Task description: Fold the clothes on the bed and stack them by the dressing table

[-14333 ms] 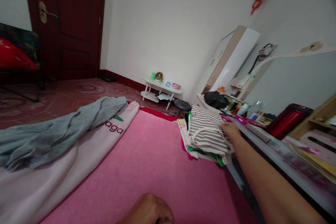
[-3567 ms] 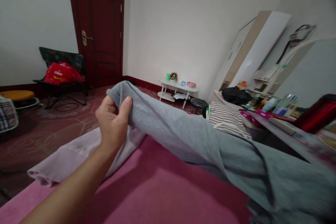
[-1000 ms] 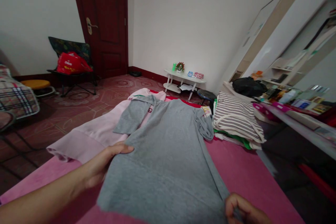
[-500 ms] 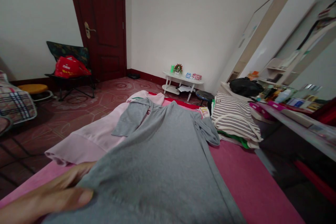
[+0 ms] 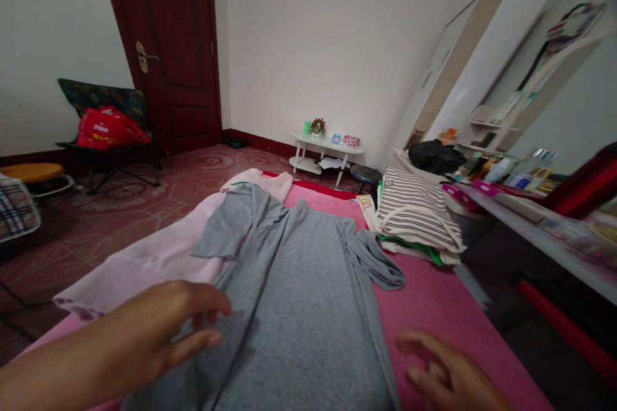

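A grey short-sleeved shirt (image 5: 308,295) lies spread out before me on a pink-covered surface (image 5: 434,308), its left side folded inward in a long strip. Over its left edge hovers my left hand (image 5: 178,321), fingers curled but apart, with nothing visible between them. My right hand (image 5: 443,366) is just right of the shirt's lower right edge, above the pink cover, fingers loosely bent and parted. Part of a light pink long-sleeved top (image 5: 159,250) shows under the shirt's left sleeve. The grey right sleeve lies bunched near a stack of folded clothes.
The folded stack, topped by a striped garment (image 5: 417,209), stands at the right far edge. Beyond it are a white dressing table (image 5: 520,212) with bottles and a black bag (image 5: 436,157). A low white table (image 5: 328,144) stands by the wall. At left, a folding chair holds a red bag (image 5: 110,128).
My left hand has let go of the shirt's left edge and moved right and up. That side now lies folded inward. My right hand has come into view at the lower right.
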A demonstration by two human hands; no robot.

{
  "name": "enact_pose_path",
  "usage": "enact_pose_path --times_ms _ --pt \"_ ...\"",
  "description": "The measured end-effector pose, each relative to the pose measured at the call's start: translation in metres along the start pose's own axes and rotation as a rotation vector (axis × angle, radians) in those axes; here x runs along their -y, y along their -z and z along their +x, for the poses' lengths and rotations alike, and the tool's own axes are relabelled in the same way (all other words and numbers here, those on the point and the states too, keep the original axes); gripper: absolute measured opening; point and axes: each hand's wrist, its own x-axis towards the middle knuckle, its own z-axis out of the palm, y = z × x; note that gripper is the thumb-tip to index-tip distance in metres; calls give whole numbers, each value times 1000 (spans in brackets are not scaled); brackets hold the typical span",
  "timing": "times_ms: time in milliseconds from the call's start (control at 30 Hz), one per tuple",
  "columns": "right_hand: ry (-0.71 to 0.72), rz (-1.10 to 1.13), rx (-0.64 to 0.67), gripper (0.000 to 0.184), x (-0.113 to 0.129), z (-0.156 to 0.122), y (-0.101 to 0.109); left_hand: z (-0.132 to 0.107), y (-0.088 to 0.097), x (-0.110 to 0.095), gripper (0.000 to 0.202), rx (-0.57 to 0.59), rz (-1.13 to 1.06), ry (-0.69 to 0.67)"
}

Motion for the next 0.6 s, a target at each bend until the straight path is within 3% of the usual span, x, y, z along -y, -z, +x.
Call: enact_pose_path --times_ms 100,200,267,367,400,467,600 --pt "144 -244 -196 70 4 48 -7 42 -14 -33 44 120 -23 -236" --pt "234 -332 -293 86 8 88 -24 68 -58 -51 68 126 37 -475" --pt "287 -405 -254 84 8 105 -35 80 -96 -48 69 73 108 -592" --pt "370 -552 -142 48 -1 119 -39 90 -145 -33 56 -70 256 -662" --pt "385 -576 -133 37 -6 121 -34 92 -155 -28 54 -112 297 -673" --pt "392 -555 -203 33 -20 126 -14 93 -167 -22 51 -166 349 -693" --pt "207 -521 -475 30 -54 140 42 93 -164 -24 45 -227 370 -712"
